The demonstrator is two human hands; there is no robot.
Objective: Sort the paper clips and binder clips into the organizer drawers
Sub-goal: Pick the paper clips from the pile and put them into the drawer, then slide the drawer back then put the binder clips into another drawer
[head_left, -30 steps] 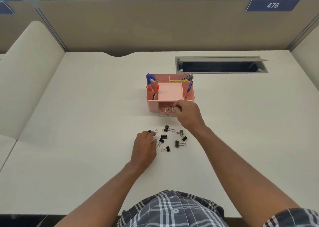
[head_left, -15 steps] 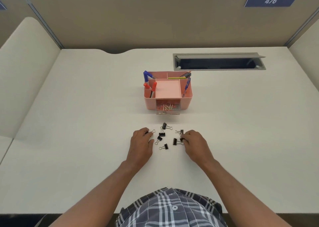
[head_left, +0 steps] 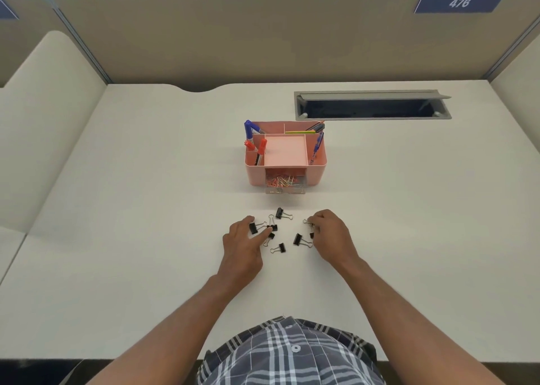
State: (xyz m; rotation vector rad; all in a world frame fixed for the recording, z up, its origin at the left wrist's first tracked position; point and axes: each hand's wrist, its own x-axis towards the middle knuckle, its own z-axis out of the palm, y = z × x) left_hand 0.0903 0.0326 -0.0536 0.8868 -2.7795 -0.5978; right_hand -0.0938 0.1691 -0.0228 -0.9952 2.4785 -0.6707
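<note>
On the white bench (head_left: pixel 146 238), the left hand (head_left: pixel 244 245) is lying with straight fingers that are touching a black binder clip (head_left: pixel 253 227). The right hand (head_left: pixel 330 234) is curling its fingers and pinching another binder clip (head_left: pixel 308 223). More binder clips (head_left: pixel 280 248) are lying between both hands. Farther away, the pink organizer (head_left: pixel 285 153) is standing with its clear drawer (head_left: pixel 285 184) open, holding coloured paper clips (head_left: pixel 282 180).

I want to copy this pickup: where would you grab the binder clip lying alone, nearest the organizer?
Probably pinch the black body of the farthest binder clip from above, across its sides. It lies flat and untouched, wire handles trailing right, body toward the left hand.
</note>
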